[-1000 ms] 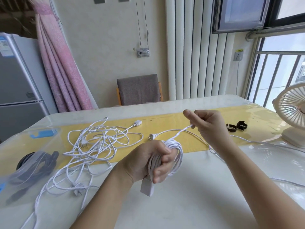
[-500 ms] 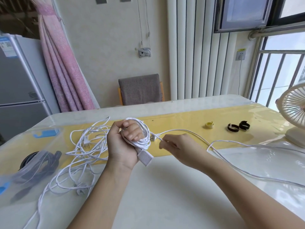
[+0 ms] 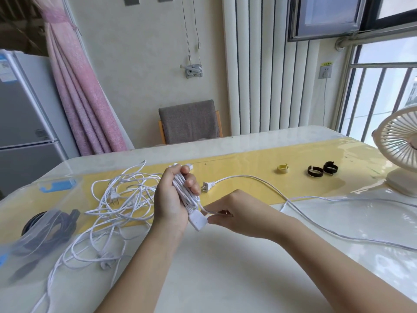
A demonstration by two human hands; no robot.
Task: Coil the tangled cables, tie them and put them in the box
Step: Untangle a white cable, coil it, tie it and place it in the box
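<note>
Nearest, two bare forearms reach in from six o'clock over the pale table (image 3: 225,279). The left hand (image 3: 172,199) is clenched round a coil of white cable (image 3: 184,193) — the loops run lengthwise under its fingers, and a white socket block (image 3: 198,220) sticks out of the fist toward five o'clock. Just at three o'clock of that block, the right hand (image 3: 241,214) pinches a strand leading out of the coil between its thumb and curled fingers. At nine o'clock of the left hand the tangle of white cables (image 3: 119,199) lies loose on the tabletop. Further toward eight o'clock stands the clear box (image 3: 20,242), with a dark cable (image 3: 52,224) inside. Just beyond the hands, at one o'clock, a two-pin plug (image 3: 206,185) lies on the yellow strip, its lead trailing off toward three o'clock. Farther toward two o'clock a yellow tie (image 3: 282,175) and two black ties (image 3: 314,177) lie near each other — a white fan (image 3: 401,152) stands at the table's three o'clock edge. Beyond the table, at twelve o'clock, is a grey chair back (image 3: 189,122).
</note>
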